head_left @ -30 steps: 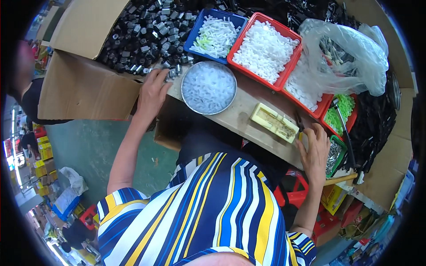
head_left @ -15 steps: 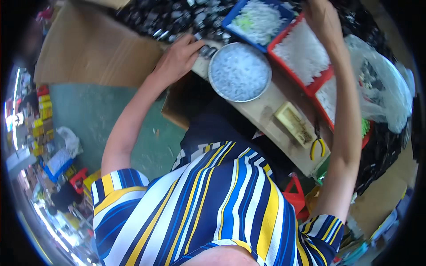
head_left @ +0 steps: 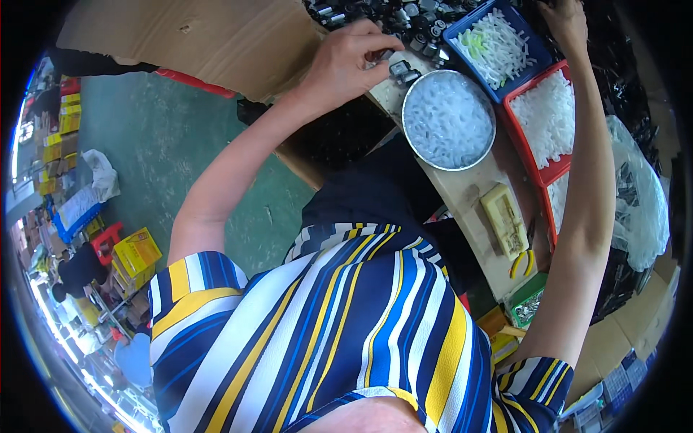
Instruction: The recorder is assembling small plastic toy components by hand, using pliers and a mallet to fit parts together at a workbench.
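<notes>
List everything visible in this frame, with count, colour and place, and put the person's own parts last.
round metal bowl: one, silver, holding clear small pieces, on the bench edge
blue tray: one, white and pale green pieces, beyond the bowl
red trays: two, white pieces, right of the bowl
small black parts: a heap, top of the bench
yellow flat block: one, on the bench near the person
clear plastic bag: one, right side
cardboard box: one, brown, upper left
striped shirt: blue, white, yellow
left hand: at the black parts, fingers pinched
right hand: reaching past the trays
</notes>
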Demonstrator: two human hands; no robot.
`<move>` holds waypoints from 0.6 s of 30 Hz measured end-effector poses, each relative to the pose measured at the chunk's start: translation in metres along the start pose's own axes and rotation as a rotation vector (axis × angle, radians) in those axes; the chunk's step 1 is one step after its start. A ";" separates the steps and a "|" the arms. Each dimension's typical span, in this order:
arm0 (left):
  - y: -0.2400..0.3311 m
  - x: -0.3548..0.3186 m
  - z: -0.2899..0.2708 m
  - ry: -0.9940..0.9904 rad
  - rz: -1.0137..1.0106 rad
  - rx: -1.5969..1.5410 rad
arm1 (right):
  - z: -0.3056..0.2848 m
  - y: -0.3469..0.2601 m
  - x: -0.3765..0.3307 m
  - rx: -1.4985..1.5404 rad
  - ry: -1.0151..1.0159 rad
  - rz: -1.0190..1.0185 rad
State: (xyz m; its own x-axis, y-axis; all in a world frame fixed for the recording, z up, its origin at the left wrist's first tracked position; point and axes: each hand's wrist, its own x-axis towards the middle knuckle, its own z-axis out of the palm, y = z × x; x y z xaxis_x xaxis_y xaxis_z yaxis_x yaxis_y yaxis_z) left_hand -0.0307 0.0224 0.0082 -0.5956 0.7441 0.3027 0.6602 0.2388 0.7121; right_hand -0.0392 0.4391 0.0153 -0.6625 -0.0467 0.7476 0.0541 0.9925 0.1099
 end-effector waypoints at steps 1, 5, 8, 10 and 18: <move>0.003 -0.003 -0.006 0.032 -0.063 -0.070 | -0.017 -0.017 0.013 0.159 -0.177 0.204; 0.021 0.000 -0.008 -0.003 -0.235 -0.554 | -0.061 -0.021 0.017 0.338 -0.285 0.535; 0.047 -0.002 -0.002 -0.020 -0.379 -0.961 | -0.089 0.000 0.007 0.433 -0.133 0.669; 0.061 -0.004 0.002 -0.131 -0.403 -1.062 | -0.120 0.016 -0.010 0.566 -0.208 0.737; 0.095 -0.018 0.038 -0.321 -0.479 -1.356 | -0.293 -0.111 -0.130 0.557 -0.428 0.731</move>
State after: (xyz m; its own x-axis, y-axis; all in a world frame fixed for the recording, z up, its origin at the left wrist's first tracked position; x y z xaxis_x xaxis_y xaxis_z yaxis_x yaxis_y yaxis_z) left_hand 0.0597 0.0553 0.0463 -0.3843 0.9110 -0.1495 -0.5981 -0.1223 0.7921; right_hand 0.2600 0.3018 0.0980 -0.8246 0.5292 0.1997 0.2699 0.6784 -0.6833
